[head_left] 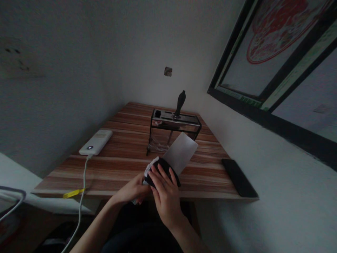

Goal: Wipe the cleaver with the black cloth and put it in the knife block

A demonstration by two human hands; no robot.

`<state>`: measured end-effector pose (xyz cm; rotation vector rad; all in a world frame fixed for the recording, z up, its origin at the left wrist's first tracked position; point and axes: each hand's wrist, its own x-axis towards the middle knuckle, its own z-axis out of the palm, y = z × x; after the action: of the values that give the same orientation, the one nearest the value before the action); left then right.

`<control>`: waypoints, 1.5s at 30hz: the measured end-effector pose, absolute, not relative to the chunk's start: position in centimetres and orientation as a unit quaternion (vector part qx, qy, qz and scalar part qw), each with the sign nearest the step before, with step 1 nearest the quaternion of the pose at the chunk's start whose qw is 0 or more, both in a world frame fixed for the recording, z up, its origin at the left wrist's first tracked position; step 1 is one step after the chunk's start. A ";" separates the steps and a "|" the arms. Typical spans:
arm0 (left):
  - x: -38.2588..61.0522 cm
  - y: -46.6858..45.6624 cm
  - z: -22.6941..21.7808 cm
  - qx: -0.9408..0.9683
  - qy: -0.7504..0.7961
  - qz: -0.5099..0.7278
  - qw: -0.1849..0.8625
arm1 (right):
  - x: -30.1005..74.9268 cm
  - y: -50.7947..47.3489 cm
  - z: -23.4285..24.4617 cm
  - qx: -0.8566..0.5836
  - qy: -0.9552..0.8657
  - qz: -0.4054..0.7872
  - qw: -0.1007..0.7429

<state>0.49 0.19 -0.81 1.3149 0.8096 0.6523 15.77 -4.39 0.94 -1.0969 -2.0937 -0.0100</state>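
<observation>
A cleaver with a broad pale blade is held over the near edge of the wooden table, its blade pointing up and to the right. My left hand is closed at the handle end, which it mostly hides. A black cloth with a white edge is wrapped across the lower part of the blade. My right hand presses the cloth against the blade, fingers laid over it. Behind the blade stands a knife holder with clear sides, and a black-handled tool sticks up out of it.
On the left of the wooden table lies a white power bank, its cable running off the front edge past a yellow tag. A black phone lies at the right edge. Walls border the table's back and sides.
</observation>
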 end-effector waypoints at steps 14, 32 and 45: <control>0.6 0.3 -0.6 0.606 0.329 0.286 0.665 | 17.1 -3.2 0.7 -0.423 -0.835 -0.032 0.352; 0.4 0.4 -0.4 0.605 0.324 0.263 0.678 | 21.3 1.8 4.0 -0.460 -0.806 -0.081 0.365; 0.2 0.4 -0.6 0.613 0.320 0.247 0.679 | 24.2 4.3 6.1 -0.480 -0.777 -0.141 0.381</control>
<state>0.16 0.37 -0.57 1.3775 0.7190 0.5551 24.22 4.27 6.11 -1.2247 -1.9841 -0.3598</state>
